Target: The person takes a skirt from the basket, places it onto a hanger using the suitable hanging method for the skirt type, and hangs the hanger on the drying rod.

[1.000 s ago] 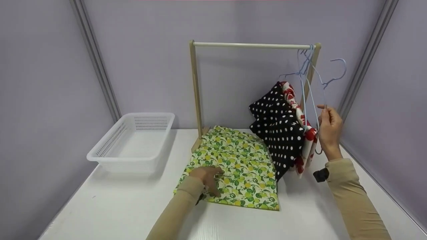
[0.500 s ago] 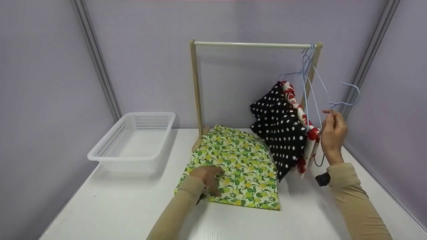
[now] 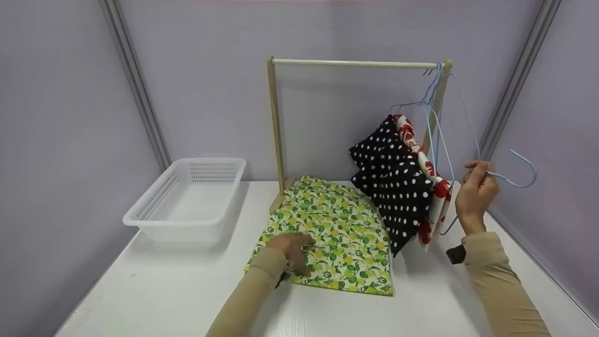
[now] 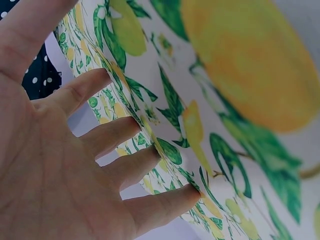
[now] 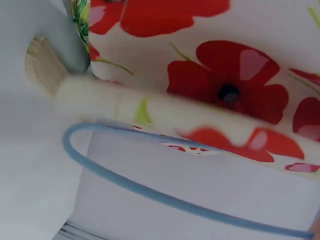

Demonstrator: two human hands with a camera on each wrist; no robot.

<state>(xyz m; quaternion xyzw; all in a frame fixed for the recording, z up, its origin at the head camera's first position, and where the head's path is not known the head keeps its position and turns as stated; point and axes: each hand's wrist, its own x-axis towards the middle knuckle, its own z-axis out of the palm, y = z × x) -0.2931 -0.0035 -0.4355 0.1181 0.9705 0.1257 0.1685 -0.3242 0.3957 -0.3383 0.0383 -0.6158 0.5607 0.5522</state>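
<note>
My left hand (image 3: pixel 290 252) rests on a lemon-print cloth (image 3: pixel 341 243) spread on the table. In the left wrist view its fingers (image 4: pixel 115 132) are spread and the fingertips meet the lemon cloth (image 4: pixel 172 90). At the right my right hand (image 3: pixel 477 194) pinches a blue wire hanger (image 3: pixel 534 173) near its neck, the hook pointing right. One end loop of that hanger (image 5: pixel 190 205) shows in the right wrist view beside a red-flowered white cloth (image 5: pixel 225 75). Left of this hand hang a black polka-dot cloth (image 3: pixel 393 187) and the red-flowered cloth (image 3: pixel 442 189).
A small rack with a white bar (image 3: pixel 351 62) and wooden posts (image 3: pixel 276 126) stands at the back. More blue hangers (image 3: pixel 428 96) cluster at its right end. On the left sits a white plastic basket (image 3: pixel 182 224). Walls enclose the table (image 3: pixel 154 295).
My right hand has moved right and slightly down with the hanger, whose hook has swung from upright to pointing right and downward. The left hand has stayed on the lemon cloth.
</note>
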